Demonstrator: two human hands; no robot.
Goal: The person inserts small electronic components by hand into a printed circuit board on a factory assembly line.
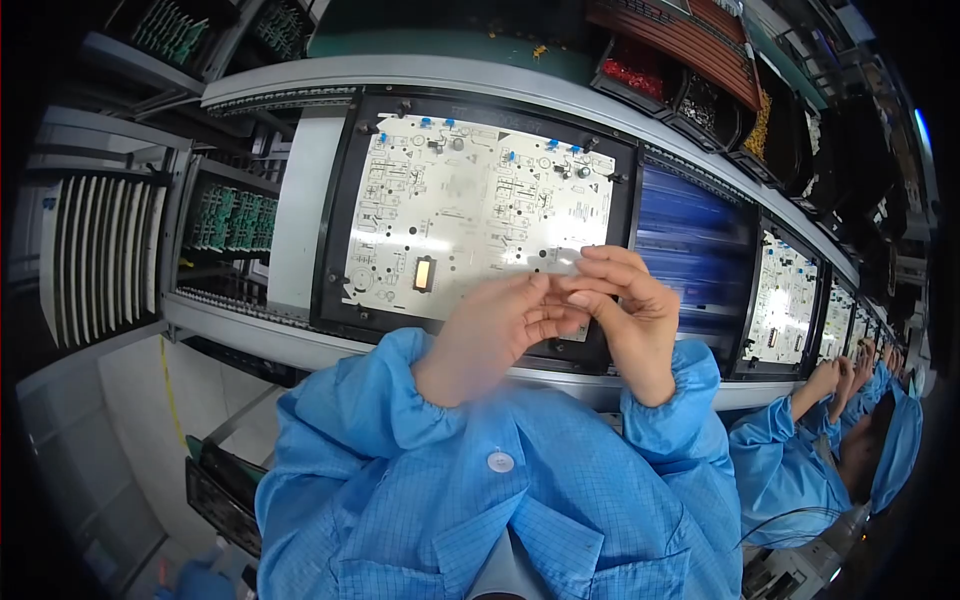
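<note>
A white circuit board (465, 215) lies before me in a black carrier frame (335, 215). Small blue components (552, 145) stand along its far edge, and a black rectangular part with a yellow window (424, 273) sits near its lower left. Over the board's near right side, my left hand (485, 325) and my right hand (635, 315) meet at the fingertips. Both are closed in a pinch; whatever is between the fingers is too small to make out. The left hand is slightly blurred and hides part of the board's near edge.
The carrier rests on a conveyor with metal rails (480, 75). To its right are blue rollers (690, 250) and another framed board (782, 300). Bins of red parts (635, 75) and yellow parts (757, 125) stand beyond. Racked green boards (235, 215) are left; a co-worker (800, 460) sits right.
</note>
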